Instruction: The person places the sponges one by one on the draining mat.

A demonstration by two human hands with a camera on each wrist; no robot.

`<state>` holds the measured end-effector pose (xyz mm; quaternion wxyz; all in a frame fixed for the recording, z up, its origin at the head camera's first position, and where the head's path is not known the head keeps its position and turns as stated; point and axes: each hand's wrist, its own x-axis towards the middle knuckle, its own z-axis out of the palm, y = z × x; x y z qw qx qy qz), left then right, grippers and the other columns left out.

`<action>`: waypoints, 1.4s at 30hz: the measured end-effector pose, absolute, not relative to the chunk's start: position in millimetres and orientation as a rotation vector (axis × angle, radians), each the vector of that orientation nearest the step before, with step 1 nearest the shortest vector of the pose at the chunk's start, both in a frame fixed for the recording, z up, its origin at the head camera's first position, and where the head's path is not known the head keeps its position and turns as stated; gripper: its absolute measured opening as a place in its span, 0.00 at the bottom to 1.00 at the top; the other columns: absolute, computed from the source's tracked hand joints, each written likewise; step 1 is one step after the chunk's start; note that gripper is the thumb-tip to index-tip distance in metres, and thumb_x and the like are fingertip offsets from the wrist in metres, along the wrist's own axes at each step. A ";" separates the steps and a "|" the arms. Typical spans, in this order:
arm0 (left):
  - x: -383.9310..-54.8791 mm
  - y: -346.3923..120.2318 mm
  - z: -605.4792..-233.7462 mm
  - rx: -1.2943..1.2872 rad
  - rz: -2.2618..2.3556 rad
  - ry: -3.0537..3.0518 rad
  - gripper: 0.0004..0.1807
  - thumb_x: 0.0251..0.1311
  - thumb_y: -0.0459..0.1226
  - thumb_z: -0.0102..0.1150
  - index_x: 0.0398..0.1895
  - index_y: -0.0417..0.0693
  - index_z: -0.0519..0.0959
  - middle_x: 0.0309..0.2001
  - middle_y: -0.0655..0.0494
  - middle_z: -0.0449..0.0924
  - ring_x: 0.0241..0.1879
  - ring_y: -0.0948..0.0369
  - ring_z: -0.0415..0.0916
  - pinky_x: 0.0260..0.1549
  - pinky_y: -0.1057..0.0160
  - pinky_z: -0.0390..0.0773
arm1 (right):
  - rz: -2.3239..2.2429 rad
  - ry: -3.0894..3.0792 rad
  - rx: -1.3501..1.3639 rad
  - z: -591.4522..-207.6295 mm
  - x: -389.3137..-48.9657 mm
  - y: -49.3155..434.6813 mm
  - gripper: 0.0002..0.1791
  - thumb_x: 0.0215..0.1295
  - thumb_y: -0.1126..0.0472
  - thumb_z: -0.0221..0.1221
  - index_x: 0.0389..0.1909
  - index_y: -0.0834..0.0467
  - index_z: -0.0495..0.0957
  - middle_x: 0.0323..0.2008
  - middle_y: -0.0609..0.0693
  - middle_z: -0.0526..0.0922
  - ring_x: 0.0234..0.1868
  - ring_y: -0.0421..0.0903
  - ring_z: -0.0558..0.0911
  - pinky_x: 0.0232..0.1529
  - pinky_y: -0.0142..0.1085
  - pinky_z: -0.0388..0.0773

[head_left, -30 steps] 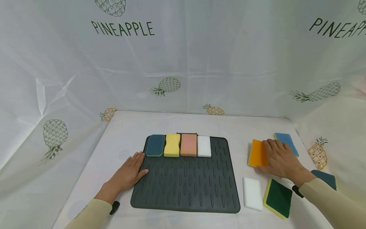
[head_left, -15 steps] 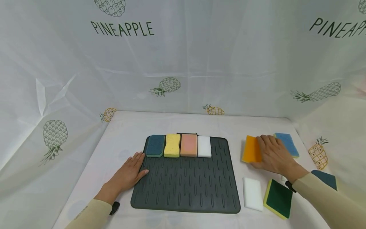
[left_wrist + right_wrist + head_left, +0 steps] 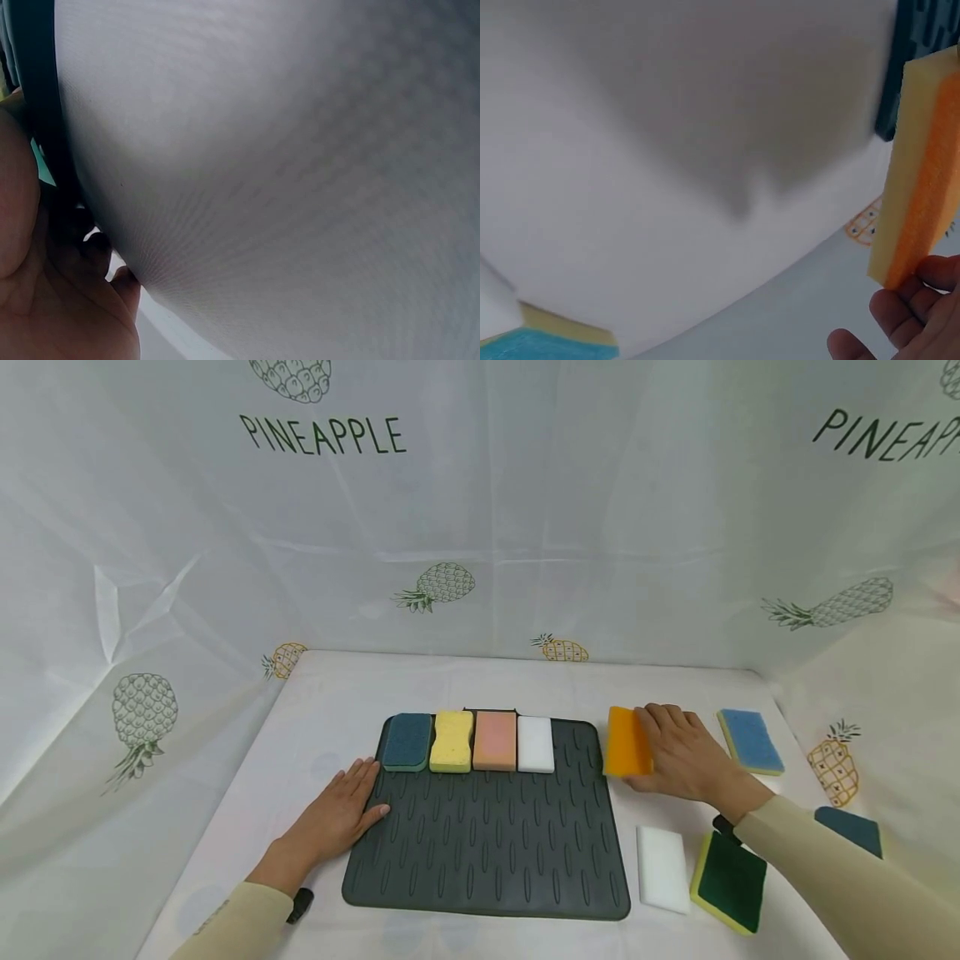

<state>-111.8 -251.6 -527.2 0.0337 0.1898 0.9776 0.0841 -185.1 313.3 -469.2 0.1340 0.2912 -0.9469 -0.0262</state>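
With its fingers, my right hand (image 3: 686, 756) grips an orange sponge (image 3: 627, 742) at the upper right edge of the mat. The right wrist view shows that sponge (image 3: 922, 172) has a pale yellow layer, and it appears held off the table. My left hand (image 3: 337, 814) lies flat with straight fingers on the left edge of the dark grey ridged mat (image 3: 487, 843). Along the mat's back edge sit a dark blue sponge (image 3: 407, 742), a yellow notched sponge (image 3: 452, 741), a pink sponge (image 3: 495, 740) and a white sponge (image 3: 536, 744), side by side.
Right of the mat lie a white sponge (image 3: 662, 868), a green-and-yellow sponge (image 3: 729, 881), a light blue sponge (image 3: 751, 741) and a dark blue sponge (image 3: 850, 830) partly behind the right sleeve. A pineapple-printed curtain (image 3: 480, 510) hangs behind the table.
My right hand has carried the orange sponge leftward from beside the light blue sponge to the mat's right edge, uncovering the light blue sponge. The left hand has stayed still.
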 end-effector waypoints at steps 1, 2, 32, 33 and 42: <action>-111.7 -251.6 -527.1 0.585 0.258 3.007 0.44 0.77 0.54 0.56 0.81 0.31 0.58 0.80 0.34 0.59 0.81 0.38 0.55 0.77 0.36 0.61 | -0.075 -2.745 0.855 -469.4 -186.2 309.7 0.57 0.49 0.29 0.71 0.67 0.69 0.68 0.59 0.68 0.75 0.57 0.66 0.75 0.54 0.60 0.77; -111.7 -251.7 -527.0 0.586 0.257 3.008 0.44 0.77 0.54 0.56 0.81 0.30 0.58 0.80 0.34 0.59 0.81 0.38 0.56 0.77 0.36 0.61 | -0.075 -2.744 0.865 -469.6 -187.4 306.2 0.58 0.49 0.29 0.71 0.67 0.70 0.68 0.60 0.68 0.75 0.57 0.66 0.76 0.54 0.60 0.78; -111.2 -250.6 -524.6 0.582 0.276 2.997 0.44 0.77 0.53 0.57 0.81 0.31 0.58 0.81 0.35 0.59 0.81 0.38 0.55 0.78 0.36 0.60 | -0.013 -3.015 1.024 -481.0 -215.4 246.8 0.55 0.59 0.30 0.65 0.74 0.69 0.67 0.69 0.65 0.74 0.69 0.64 0.73 0.67 0.60 0.75; -111.2 -250.9 -524.5 0.583 0.275 2.997 0.44 0.77 0.53 0.57 0.81 0.31 0.58 0.81 0.35 0.59 0.81 0.38 0.55 0.78 0.36 0.60 | -0.012 -3.018 1.026 -481.1 -215.9 246.6 0.55 0.59 0.30 0.65 0.74 0.69 0.67 0.69 0.65 0.73 0.69 0.64 0.73 0.67 0.60 0.75; -112.1 -251.1 -525.5 0.591 0.285 2.993 0.43 0.77 0.52 0.57 0.81 0.30 0.58 0.80 0.34 0.59 0.81 0.38 0.55 0.78 0.36 0.60 | -0.007 -3.050 1.024 -483.2 -219.4 247.5 0.55 0.60 0.31 0.65 0.75 0.69 0.67 0.71 0.65 0.72 0.70 0.64 0.72 0.67 0.61 0.74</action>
